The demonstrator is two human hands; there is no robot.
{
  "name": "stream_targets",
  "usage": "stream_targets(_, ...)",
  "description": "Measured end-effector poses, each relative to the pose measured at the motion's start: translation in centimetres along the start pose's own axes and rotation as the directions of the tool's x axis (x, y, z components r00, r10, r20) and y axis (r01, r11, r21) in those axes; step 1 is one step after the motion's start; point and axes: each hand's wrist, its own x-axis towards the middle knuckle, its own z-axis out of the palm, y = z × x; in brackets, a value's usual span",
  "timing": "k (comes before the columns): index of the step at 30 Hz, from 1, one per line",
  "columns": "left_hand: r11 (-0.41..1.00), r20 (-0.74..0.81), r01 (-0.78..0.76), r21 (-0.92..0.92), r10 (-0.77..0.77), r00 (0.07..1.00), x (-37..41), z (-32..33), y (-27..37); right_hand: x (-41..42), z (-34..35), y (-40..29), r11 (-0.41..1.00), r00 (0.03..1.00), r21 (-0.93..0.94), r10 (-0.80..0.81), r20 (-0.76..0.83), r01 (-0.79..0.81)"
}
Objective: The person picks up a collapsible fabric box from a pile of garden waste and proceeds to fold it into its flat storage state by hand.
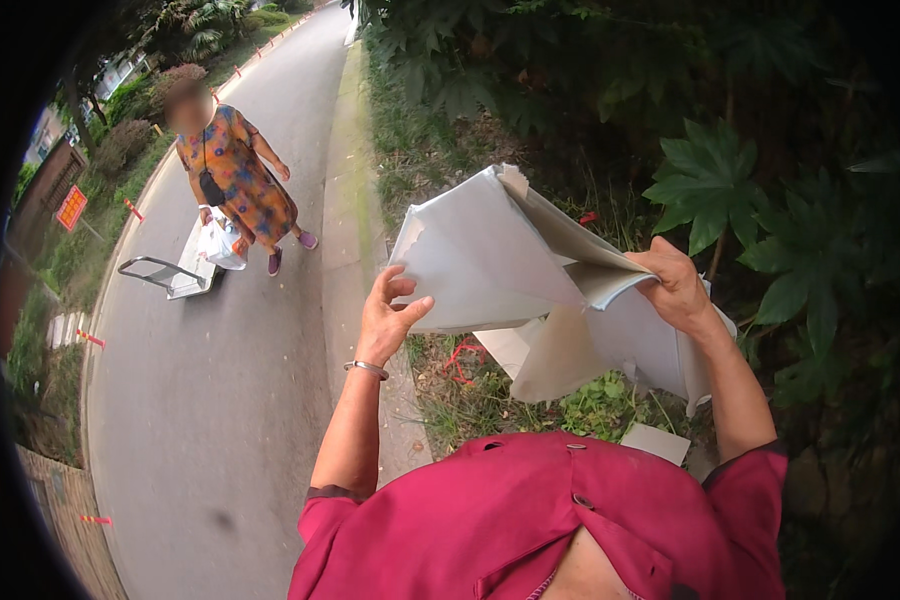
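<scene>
A pale, partly unfolded cardboard box (480,255) with torn edges is up in front of my chest. My right hand (675,289) grips a folded flap at its right side, thumb uppermost. At the box's lower left corner is my left hand (385,319), its thumb and curled fingers apart against the panel; whether it grips the board cannot be made out. A metal bracelet (366,368) circles that wrist. Below the box hang or lie more pale cardboard panels (634,341), partly hidden by it. Another flat cardboard piece (656,442) lies near my shirt front.
Red string (461,360) lies on the grassy verge below the box. Broad-leaved shrubs (709,184) crowd the right. A kerb (349,217) borders the paved road (217,397), where a person (236,169) carrying a white plastic bag (223,244) walks beside a platform trolley (187,266).
</scene>
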Motion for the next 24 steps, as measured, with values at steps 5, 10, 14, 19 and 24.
stream_targets(5, 0.938, -0.311, -0.117, 0.325, 0.223, 0.924, 1.1, 0.2, -1.0, 0.1, -3.0, -1.2, 0.934, 0.953, 0.194, 0.283, 0.112, -0.300)
stream_targets(10, 0.756, -0.184, -0.240, 0.609, 0.429, 0.885, 2.1, -0.8, 3.3, -2.1, -4.0, -1.2, 0.749, 0.876, 0.456, 0.434, 0.210, -0.480)
stream_targets(14, 0.807, 0.181, -0.421, 0.414, 0.380, 0.907, 3.1, -0.4, 10.6, -4.1, -3.8, -1.1, 0.626, 0.826, 0.545, 0.487, 0.285, -0.558)
stream_targets(19, 0.926, 0.307, -0.373, 0.061, 0.338, 0.890, 4.3, 2.7, 10.5, -6.1, -2.0, 0.0, 0.676, 0.789, 0.429, 0.589, 0.172, -0.599)
stream_targets(24, 0.918, 0.380, -0.393, 0.046, 0.348, 0.857, 1.9, 6.5, 12.9, -10.0, -3.9, 4.9, 0.615, 0.639, 0.478, 0.757, -0.135, -0.628)
